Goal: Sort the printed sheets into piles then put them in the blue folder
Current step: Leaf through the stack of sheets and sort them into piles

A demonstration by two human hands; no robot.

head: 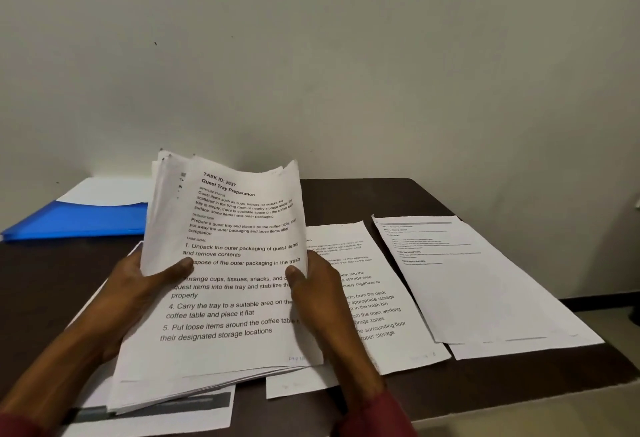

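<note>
Holding the stack of printed sheets [228, 263] tilted up over the dark worktop [398, 197], your left grip [138, 284] clasps its left edge, thumb on the top page, and your right grip [318, 294] pinches the right edge. The near pile [367, 298] lies flat just right of the stack, the far pile [485, 291] beyond it. The blue folder [79, 220] sits back left.

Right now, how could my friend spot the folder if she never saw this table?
Look at the dark table against the wall. Go to its far left corner, behind the held stack. The folder lies there, the only blue thing among white sheets.
</note>
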